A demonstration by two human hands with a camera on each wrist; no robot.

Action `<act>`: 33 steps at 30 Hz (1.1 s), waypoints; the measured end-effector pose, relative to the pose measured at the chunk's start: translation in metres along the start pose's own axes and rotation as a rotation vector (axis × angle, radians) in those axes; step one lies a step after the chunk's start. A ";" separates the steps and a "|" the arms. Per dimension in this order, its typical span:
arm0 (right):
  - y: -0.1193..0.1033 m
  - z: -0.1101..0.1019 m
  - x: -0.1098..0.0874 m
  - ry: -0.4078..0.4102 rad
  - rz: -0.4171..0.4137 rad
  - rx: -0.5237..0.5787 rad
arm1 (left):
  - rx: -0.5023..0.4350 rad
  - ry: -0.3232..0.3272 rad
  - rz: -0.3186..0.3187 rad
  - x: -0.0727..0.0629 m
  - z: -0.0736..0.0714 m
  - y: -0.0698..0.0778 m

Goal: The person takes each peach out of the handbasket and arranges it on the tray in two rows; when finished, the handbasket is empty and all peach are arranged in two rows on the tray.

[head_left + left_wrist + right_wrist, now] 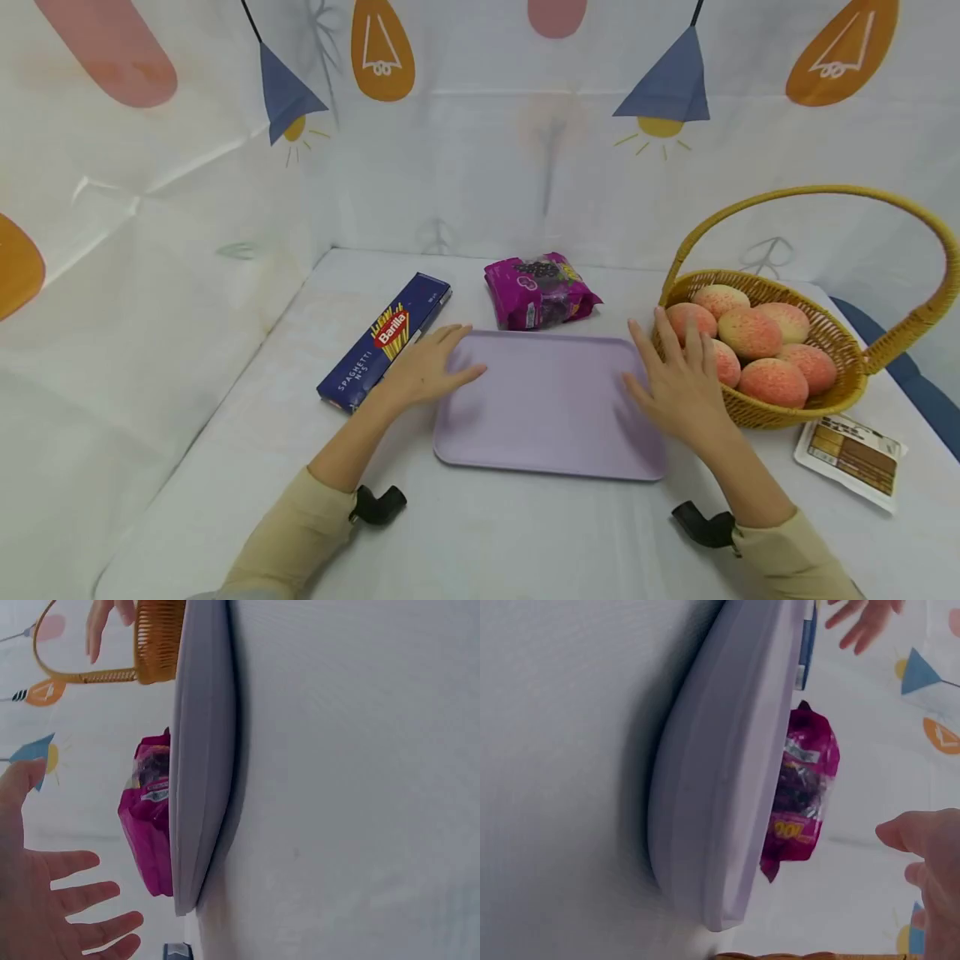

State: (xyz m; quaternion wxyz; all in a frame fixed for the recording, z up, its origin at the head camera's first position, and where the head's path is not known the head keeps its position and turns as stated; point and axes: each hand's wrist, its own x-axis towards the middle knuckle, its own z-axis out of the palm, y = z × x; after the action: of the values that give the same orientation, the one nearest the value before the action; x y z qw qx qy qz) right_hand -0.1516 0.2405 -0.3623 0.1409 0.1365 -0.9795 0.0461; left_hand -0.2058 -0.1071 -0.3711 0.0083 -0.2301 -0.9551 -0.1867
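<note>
A lilac tray lies flat on the white table between my two hands. My left hand, fingers spread and holding nothing, hovers by the tray's left edge, next to a blue spaghetti box. Over the tray's right edge is my right hand, its fingers apart and nothing in them; it partly covers the wicker basket in the head view. Several pinkish peach-like fruits fill that basket. Behind the tray sits a purple snack bag. In the left wrist view, the left hand is apart from the tray.
A flat brown-and-white packet lies right of the tray, close to the basket's base. The basket's tall handle arches above it. A printed white curtain hangs behind the table. Part of a dark blue chair shows at the right edge.
</note>
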 end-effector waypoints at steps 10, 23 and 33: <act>0.012 -0.004 -0.001 0.017 0.035 0.042 | -0.188 0.017 0.052 0.013 0.016 -0.018; 0.046 -0.006 -0.002 -0.012 0.132 0.098 | -0.241 0.101 0.077 0.016 0.046 -0.035; 0.082 -0.010 -0.002 -0.031 0.177 0.149 | -0.209 0.051 0.108 0.015 0.057 -0.039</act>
State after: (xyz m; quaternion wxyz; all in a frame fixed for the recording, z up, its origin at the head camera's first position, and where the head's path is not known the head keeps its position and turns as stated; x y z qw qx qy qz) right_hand -0.1706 0.3213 -0.3573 0.1106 0.0602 -0.9836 0.1291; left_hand -0.2322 -0.1124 -0.4361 0.0188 -0.2761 -0.9160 -0.2904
